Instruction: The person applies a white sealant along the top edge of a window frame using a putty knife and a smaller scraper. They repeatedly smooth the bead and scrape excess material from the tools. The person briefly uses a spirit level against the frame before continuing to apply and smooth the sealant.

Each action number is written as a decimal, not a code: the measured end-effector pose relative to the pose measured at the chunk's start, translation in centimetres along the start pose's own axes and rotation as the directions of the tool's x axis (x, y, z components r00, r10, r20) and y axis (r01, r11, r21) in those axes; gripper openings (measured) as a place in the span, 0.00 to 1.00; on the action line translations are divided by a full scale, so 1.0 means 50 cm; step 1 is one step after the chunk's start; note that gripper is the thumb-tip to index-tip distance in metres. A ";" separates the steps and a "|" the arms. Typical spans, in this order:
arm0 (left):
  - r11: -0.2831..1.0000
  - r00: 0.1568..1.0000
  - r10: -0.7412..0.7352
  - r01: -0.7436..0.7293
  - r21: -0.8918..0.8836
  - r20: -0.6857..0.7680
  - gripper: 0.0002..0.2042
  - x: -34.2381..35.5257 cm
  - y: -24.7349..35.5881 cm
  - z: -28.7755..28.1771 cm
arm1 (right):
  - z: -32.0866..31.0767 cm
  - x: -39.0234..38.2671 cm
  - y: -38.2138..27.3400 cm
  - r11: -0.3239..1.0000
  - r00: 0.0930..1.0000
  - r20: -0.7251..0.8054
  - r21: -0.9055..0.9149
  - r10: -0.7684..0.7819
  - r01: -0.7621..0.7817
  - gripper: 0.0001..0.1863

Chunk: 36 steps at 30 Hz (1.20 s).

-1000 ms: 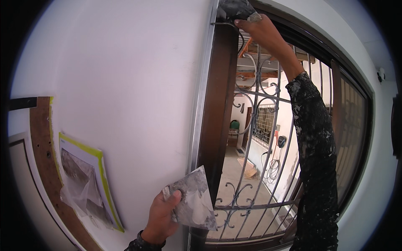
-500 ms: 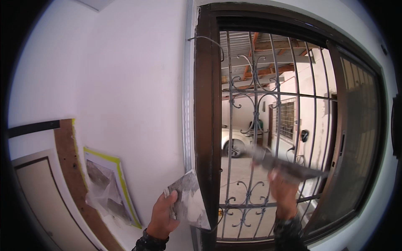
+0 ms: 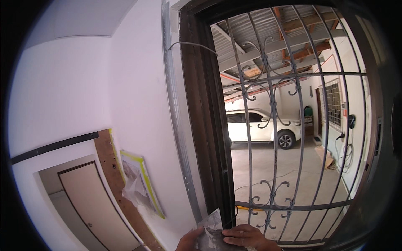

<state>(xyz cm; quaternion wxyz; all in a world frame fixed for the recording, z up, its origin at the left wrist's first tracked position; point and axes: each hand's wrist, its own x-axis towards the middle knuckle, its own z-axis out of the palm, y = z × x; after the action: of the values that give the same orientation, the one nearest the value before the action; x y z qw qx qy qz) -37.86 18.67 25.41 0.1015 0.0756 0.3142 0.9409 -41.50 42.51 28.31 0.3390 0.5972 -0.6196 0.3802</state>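
Note:
Low in the head view, my left hand [image 3: 190,240] is closed on the edge of a flat grey metal plate [image 3: 212,220] smeared with white plaster. The plate is tilted, one corner pointing up. My right hand [image 3: 247,237] is closed right beside it, fingers curled together at the plate's right side. A trowel with a grey blade was in this hand half a second ago; now the hand and the lower picture edge mostly hide it. Above the hands, a perforated metal corner strip [image 3: 179,138] runs up the wall's edge beside the dark door frame [image 3: 205,125].
A barred metal grille [image 3: 274,125] fills the opening on the right, with a white car [image 3: 261,125] beyond it. On the white wall [image 3: 138,100] hangs a plastic-covered panel [image 3: 142,184] with yellow-green edging. A brown board [image 3: 113,167] and a door [image 3: 94,201] stand at left.
My hands have come together low in the picture; the right one has swung left and down to the plate. The view has shifted, showing more of the car and the left doorway.

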 end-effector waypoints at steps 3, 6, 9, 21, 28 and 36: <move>1.000 0.994 -0.004 0.006 0.028 -0.105 0.18 -0.010 -0.032 0.005 | 0.007 -0.042 0.011 0.997 0.999 -0.045 0.070 -0.019 0.023 0.25; 0.998 0.981 -0.038 0.049 0.051 -0.189 0.17 -0.027 -0.057 0.016 | -0.009 -0.088 0.015 0.999 1.000 0.022 0.050 0.000 -0.001 0.24; 0.992 0.962 -0.081 0.102 0.070 -0.259 0.16 -0.048 -0.071 0.026 | -0.028 -0.118 0.012 0.999 0.995 0.101 0.035 0.019 -0.023 0.24; 0.987 0.919 0.151 -0.121 0.103 -0.364 0.19 -0.129 -0.054 -0.004 | -0.018 -0.206 0.033 0.936 0.925 0.325 0.218 0.199 -0.278 0.25; 0.932 0.817 0.341 -0.359 0.051 -0.465 0.23 -0.201 -0.039 -0.007 | 0.212 -0.319 0.008 0.803 0.842 0.287 0.275 0.457 -0.530 0.12; 0.786 0.727 0.473 -0.603 -0.134 -0.497 0.20 -0.350 -0.047 -0.117 | 0.336 -0.235 -0.102 -0.026 0.420 0.530 0.643 0.737 -0.766 0.18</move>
<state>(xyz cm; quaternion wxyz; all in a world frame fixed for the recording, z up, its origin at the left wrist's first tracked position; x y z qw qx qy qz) -21.78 12.94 17.96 -0.2422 -0.0646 0.1530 0.9559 -35.15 33.48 10.30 -0.2595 0.2491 -0.5796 0.7313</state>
